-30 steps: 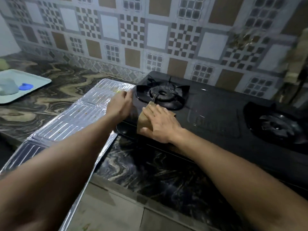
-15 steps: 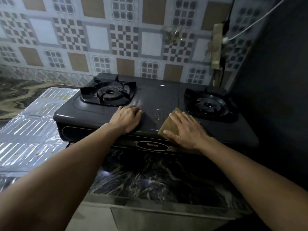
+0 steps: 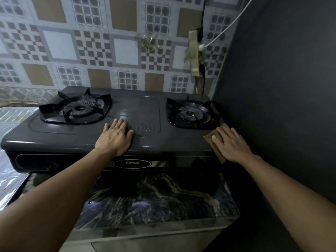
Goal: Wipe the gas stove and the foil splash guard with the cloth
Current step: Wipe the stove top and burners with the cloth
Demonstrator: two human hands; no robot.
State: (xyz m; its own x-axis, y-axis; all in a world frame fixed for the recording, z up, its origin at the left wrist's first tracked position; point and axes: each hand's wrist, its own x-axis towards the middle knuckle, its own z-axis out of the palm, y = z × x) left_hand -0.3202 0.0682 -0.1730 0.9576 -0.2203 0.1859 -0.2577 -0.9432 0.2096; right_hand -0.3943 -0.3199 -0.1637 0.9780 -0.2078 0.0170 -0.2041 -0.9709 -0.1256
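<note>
The gas stove [image 3: 91, 137] is sitting on the dark marbled surface [image 3: 154, 202], pushed to the far right against a dark side wall [image 3: 281, 106]. Its two burners are standing bare: the left burner [image 3: 78, 108] toward the far left of the top, the right burner [image 3: 190, 113] toward the far right.

The left hand [image 3: 115, 136] is lying flat on the middle of the stove top, near its front edge; its fingers [image 3: 121, 124] are lying straight and close together, pressing the metal and holding nothing.

The right hand [image 3: 231, 144] is pressing the brown cloth [image 3: 211, 140] onto the near right corner of the stove, just in front of the right burner. Its fingers [image 3: 225, 132] are lying straight and slightly spread on top of the cloth, not curling round it, and the cloth is hanging a little over the front edge.

The foil splash guard [image 3: 11, 124] is lying flat on the surface to the left of the stove, touching its side, with small crumbs showing on the ribbed foil.
</note>
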